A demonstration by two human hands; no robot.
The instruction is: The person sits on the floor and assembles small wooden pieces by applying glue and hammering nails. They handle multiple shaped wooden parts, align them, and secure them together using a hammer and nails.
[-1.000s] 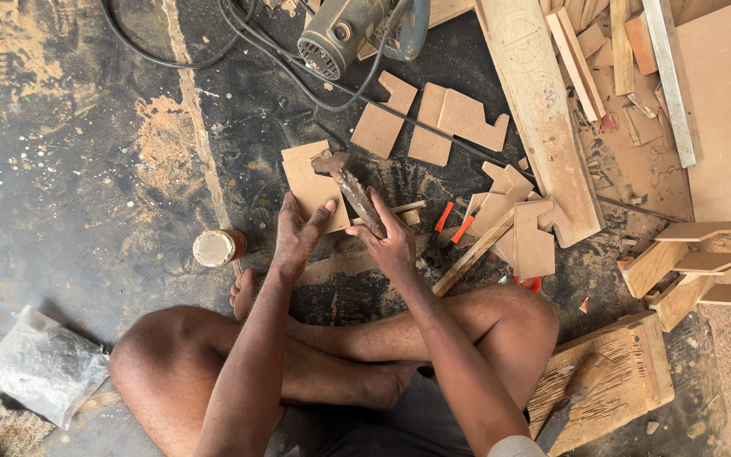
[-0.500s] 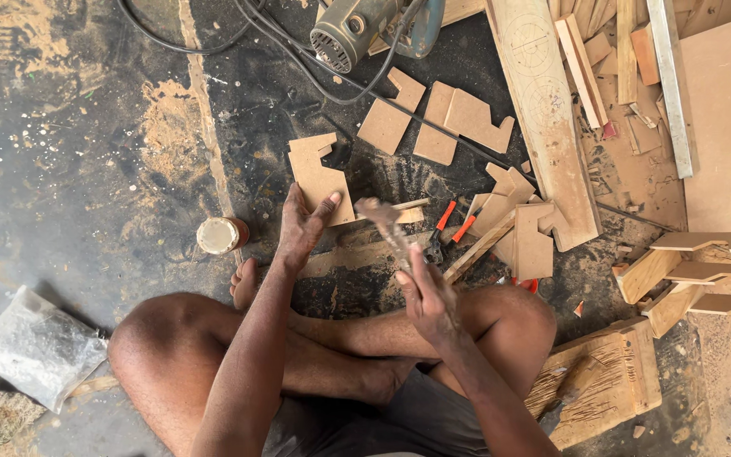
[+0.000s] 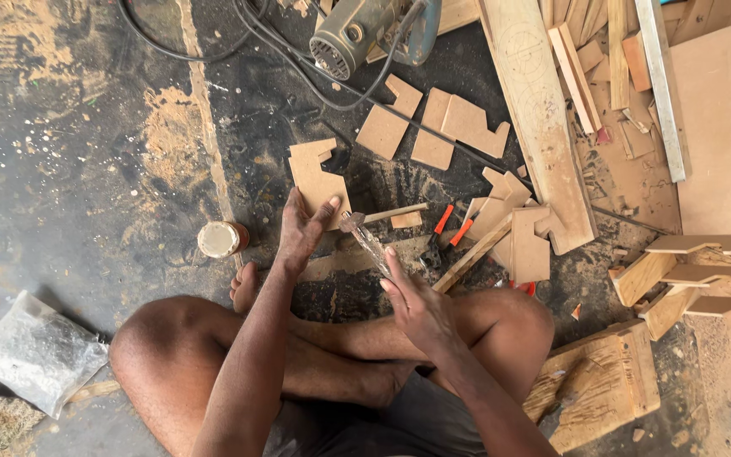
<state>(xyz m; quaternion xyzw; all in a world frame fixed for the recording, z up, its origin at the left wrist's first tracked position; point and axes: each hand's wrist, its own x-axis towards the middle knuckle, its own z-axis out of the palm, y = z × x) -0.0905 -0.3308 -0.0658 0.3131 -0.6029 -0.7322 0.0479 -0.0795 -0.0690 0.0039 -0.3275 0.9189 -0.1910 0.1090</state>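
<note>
I sit cross-legged on a dusty floor. My right hand (image 3: 416, 306) grips the handle of a hammer (image 3: 364, 237), blurred with motion, whose head hovers just right of my left thumb. My left hand (image 3: 302, 230) is raised with its fingers apart, beside the lower edge of a notched fibreboard piece (image 3: 313, 169) lying on the floor. I cannot tell whether the left fingers pinch anything small. A short wooden stick (image 3: 395, 212) lies just beyond the hammer head.
A power saw (image 3: 357, 34) with black cables sits at the top. Cut board shapes (image 3: 450, 127), a long plank (image 3: 539, 110), orange-handled pliers (image 3: 450, 227), a small tin (image 3: 220, 239), a plastic bag (image 3: 35, 351), a wooden block (image 3: 602, 385) and stacked offcuts (image 3: 687, 271) surround me.
My right hand, first close to the left over the board piece, has drawn back toward my knee with the hammer. The left hand has stayed raised near the notched piece.
</note>
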